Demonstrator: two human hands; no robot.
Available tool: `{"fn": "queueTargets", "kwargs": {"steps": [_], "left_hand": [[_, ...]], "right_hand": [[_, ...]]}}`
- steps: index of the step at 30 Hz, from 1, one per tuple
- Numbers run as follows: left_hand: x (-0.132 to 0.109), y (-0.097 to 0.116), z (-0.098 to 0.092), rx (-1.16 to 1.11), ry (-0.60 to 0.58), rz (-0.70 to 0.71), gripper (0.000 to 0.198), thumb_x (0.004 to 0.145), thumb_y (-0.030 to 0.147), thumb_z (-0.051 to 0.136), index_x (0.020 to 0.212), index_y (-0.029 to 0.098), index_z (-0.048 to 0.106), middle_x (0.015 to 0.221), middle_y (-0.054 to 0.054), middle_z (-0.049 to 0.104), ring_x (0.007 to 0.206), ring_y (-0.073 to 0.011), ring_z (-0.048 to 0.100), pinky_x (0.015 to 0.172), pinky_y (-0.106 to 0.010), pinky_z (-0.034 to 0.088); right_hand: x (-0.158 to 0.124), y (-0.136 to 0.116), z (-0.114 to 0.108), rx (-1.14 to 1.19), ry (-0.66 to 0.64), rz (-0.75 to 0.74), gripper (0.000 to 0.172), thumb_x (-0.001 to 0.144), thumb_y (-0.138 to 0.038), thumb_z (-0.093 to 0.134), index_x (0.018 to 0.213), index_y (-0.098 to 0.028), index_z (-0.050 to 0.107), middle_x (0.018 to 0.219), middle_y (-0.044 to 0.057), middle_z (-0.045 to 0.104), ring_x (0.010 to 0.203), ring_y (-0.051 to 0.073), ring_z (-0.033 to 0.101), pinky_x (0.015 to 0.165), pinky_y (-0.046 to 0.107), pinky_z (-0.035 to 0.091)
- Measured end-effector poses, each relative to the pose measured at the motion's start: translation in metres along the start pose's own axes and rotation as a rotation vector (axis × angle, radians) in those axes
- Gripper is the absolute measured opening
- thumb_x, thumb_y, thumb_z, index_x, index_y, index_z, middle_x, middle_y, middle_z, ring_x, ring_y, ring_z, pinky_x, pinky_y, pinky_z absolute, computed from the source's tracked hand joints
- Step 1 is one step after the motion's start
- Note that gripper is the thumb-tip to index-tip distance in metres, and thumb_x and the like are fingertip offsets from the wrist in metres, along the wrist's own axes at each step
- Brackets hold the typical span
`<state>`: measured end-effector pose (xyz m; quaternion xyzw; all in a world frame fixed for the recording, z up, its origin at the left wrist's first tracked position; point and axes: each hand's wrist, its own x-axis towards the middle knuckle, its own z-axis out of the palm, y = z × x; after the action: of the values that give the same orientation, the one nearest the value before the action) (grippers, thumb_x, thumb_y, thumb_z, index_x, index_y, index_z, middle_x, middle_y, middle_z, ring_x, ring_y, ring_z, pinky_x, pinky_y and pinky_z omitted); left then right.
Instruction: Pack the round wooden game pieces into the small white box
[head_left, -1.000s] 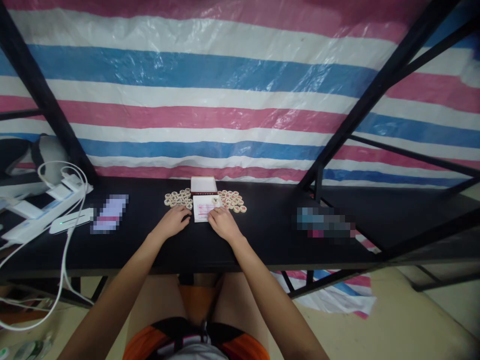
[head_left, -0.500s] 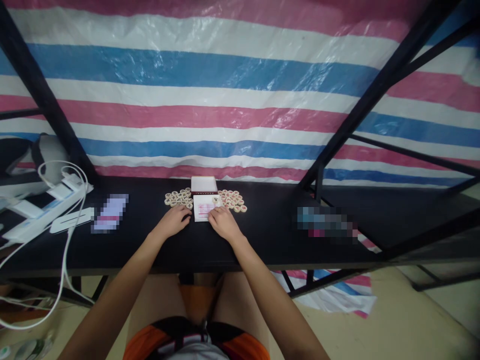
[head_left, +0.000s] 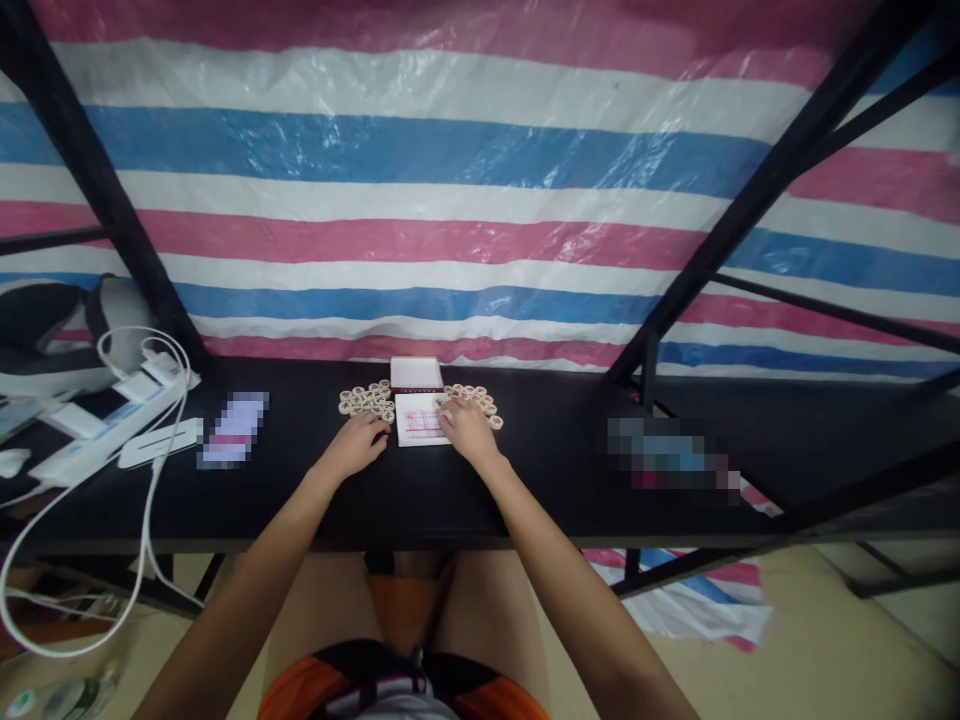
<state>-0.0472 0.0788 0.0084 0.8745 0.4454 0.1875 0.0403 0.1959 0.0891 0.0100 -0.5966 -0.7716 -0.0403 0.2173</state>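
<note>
A shallow white box part with a pink grid in it lies on the black table. Round cream Chinese chess pieces lie on both sides: a dark-marked group on the left, a red-marked group on the right, partly behind my right hand. My left hand rests on the table just below the left group, fingers loosely spread and holding nothing. Over the box's right side, my right hand has its fingertips on a single Chinese chess piece at the upper right corner, covering part of it.
Behind the grid stands the other white box part with a dark red edge. To the left lie a blurred phone-like object, a white power strip and looped cables. A blurred item lies at right; black frame bars flank the table.
My right hand has moved up from the box's right side to the piece at the corner, partly covering it and the right group. My left hand stays put. The whole view has shifted slightly.
</note>
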Motion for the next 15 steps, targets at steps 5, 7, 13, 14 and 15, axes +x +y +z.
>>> {"fn": "queueTargets", "kwargs": {"steps": [5,7,13,14,15], "left_hand": [[0.000,-0.001,0.000,-0.003,-0.003,0.000,0.023,0.087,0.021,0.048,0.099,0.017,0.067,0.099,-0.010,0.062,0.099,-0.0253,0.057,0.091,-0.040,0.044],[0.000,0.000,-0.001,-0.006,0.001,-0.002,0.023,0.086,0.020,0.048,0.098,0.016,0.067,0.099,-0.011,0.062,0.098,-0.0258,0.056,0.091,-0.040,0.045],[0.000,0.004,-0.004,-0.038,0.031,0.005,0.021,0.087,0.019,0.047,0.094,0.018,0.066,0.096,-0.009,0.063,0.095,-0.0234,0.057,0.088,-0.037,0.045],[0.000,0.005,-0.004,-0.042,0.038,0.003,0.021,0.087,0.020,0.046,0.093,0.018,0.066,0.096,-0.008,0.063,0.096,-0.0231,0.057,0.087,-0.036,0.046],[0.000,0.005,-0.004,-0.043,0.039,0.004,0.020,0.088,0.020,0.046,0.093,0.018,0.066,0.096,-0.008,0.063,0.096,-0.0228,0.057,0.087,-0.036,0.046]], "right_hand": [[0.020,-0.009,-0.002,-0.110,-0.033,-0.070,0.025,0.086,-0.018,0.049,0.102,-0.011,0.068,0.107,0.017,0.066,0.103,0.027,0.054,0.092,0.036,0.037],[0.025,-0.014,-0.002,-0.150,-0.078,-0.062,0.025,0.085,-0.016,0.049,0.099,-0.010,0.069,0.102,0.019,0.067,0.102,0.028,0.054,0.090,0.037,0.038],[0.025,-0.022,0.001,-0.231,-0.172,0.013,0.031,0.087,-0.019,0.046,0.107,-0.008,0.068,0.118,0.020,0.060,0.115,0.029,0.047,0.095,0.037,0.035],[0.025,-0.023,0.000,-0.236,-0.187,0.028,0.032,0.088,-0.019,0.045,0.107,-0.008,0.068,0.119,0.020,0.060,0.116,0.028,0.046,0.096,0.036,0.035],[0.025,-0.023,0.000,-0.239,-0.205,0.043,0.033,0.089,-0.018,0.043,0.108,-0.008,0.068,0.119,0.019,0.060,0.117,0.027,0.046,0.097,0.036,0.034]]}}
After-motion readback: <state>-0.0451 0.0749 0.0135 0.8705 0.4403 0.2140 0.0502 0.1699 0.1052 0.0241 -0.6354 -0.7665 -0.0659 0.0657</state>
